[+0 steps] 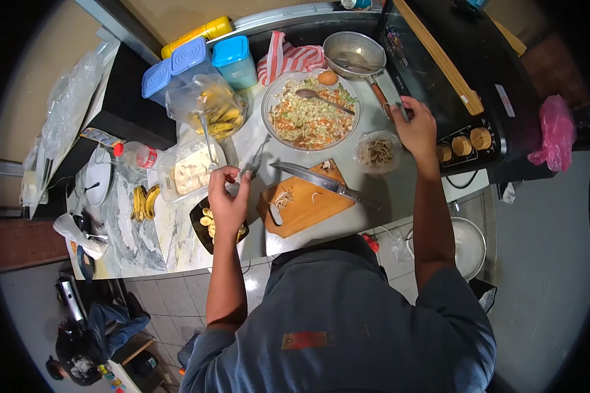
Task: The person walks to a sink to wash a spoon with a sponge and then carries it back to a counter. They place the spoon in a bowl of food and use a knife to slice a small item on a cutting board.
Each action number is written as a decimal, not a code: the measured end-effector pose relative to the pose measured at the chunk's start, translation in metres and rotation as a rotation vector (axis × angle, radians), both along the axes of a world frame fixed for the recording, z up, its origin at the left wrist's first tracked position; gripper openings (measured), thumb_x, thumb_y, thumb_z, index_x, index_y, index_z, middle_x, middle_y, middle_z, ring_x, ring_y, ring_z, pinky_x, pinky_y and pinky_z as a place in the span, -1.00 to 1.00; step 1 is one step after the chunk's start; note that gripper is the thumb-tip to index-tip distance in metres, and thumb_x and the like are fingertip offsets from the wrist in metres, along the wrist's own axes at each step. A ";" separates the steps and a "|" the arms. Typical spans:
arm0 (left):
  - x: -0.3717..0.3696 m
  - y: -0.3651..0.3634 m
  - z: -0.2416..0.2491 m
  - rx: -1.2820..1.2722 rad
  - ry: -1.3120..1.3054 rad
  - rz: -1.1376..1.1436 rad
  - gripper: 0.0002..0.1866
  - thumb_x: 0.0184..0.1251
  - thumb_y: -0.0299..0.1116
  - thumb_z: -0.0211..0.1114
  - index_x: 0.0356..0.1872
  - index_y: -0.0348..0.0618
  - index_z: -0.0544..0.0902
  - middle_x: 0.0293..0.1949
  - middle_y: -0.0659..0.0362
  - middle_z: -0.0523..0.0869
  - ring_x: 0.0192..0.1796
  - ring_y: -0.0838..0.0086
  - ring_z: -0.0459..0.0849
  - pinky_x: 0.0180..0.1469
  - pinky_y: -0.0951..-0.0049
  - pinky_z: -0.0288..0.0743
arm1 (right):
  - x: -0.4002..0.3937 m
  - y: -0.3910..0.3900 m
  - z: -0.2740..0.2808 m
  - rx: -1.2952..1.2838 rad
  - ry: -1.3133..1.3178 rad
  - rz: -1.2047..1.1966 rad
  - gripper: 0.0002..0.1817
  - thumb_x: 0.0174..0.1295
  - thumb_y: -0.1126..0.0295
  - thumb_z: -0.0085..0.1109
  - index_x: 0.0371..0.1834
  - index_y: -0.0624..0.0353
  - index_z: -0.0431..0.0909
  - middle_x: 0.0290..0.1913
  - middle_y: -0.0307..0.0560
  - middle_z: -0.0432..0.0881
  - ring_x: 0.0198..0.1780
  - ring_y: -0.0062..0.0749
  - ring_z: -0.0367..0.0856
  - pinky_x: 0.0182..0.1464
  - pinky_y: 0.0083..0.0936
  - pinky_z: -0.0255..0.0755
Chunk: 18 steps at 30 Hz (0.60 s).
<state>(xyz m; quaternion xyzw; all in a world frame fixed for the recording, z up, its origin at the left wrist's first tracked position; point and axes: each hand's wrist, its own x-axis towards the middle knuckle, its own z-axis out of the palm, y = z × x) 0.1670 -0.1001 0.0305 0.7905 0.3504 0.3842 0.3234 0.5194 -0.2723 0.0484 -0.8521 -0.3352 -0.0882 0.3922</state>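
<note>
My left hand is closed at the thumb and fingertips on what looks like a metal fork, beside a tub of white creamy food. My right hand is beside the brown handle of a metal pan. Its thumb and fingers close around a narrow greyish thing I cannot make out. Between my hands a knife lies across a wooden cutting board with pale scraps. Behind it stands a large plate of chopped vegetable mix with a wooden spoon and an egg.
A bag of shredded food sits near my right hand. Sliced bananas fill a black tray under my left forearm. A bag of bananas and blue-lidded containers stand behind. A black oven is on the right. Another person is at lower left.
</note>
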 end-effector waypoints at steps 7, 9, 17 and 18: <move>0.018 -0.018 0.004 -0.061 0.082 0.116 -0.83 0.24 -0.45 0.35 -0.21 -0.26 0.58 -0.31 0.22 0.57 -0.25 0.56 0.47 -0.13 0.55 0.38 | 0.052 0.047 -0.036 -0.491 0.158 -0.018 -0.54 0.19 0.14 0.21 0.00 0.28 0.48 -0.03 0.21 0.62 0.04 0.12 0.57 0.08 -0.10 0.43; 0.024 -0.023 0.002 -0.070 0.089 0.127 -0.83 0.25 -0.45 0.34 -0.20 -0.26 0.59 -0.33 0.23 0.58 -0.26 0.57 0.49 -0.14 0.55 0.39 | 0.059 0.053 -0.044 -0.528 0.214 0.040 -0.57 0.19 0.14 0.20 -0.05 0.27 0.49 -0.06 0.21 0.63 0.02 0.13 0.58 0.06 -0.10 0.44; 0.026 -0.026 -0.005 -0.076 0.106 0.153 -0.84 0.27 -0.44 0.32 -0.18 -0.27 0.61 -0.39 0.25 0.61 -0.31 0.62 0.52 -0.23 0.60 0.40 | 0.066 0.045 -0.076 -0.433 0.122 0.152 -0.75 0.30 0.26 0.04 -0.14 0.22 0.49 -0.26 0.26 0.63 -0.14 0.21 0.58 -0.09 -0.03 0.44; 0.025 -0.025 -0.006 -0.070 0.115 0.149 -0.84 0.28 -0.44 0.31 -0.18 -0.26 0.61 -0.39 0.25 0.61 -0.32 0.64 0.52 -0.24 0.61 0.40 | 0.066 0.045 -0.075 -0.434 0.121 0.150 -0.75 0.30 0.26 0.04 -0.14 0.22 0.49 -0.26 0.26 0.63 -0.14 0.21 0.58 -0.09 -0.03 0.44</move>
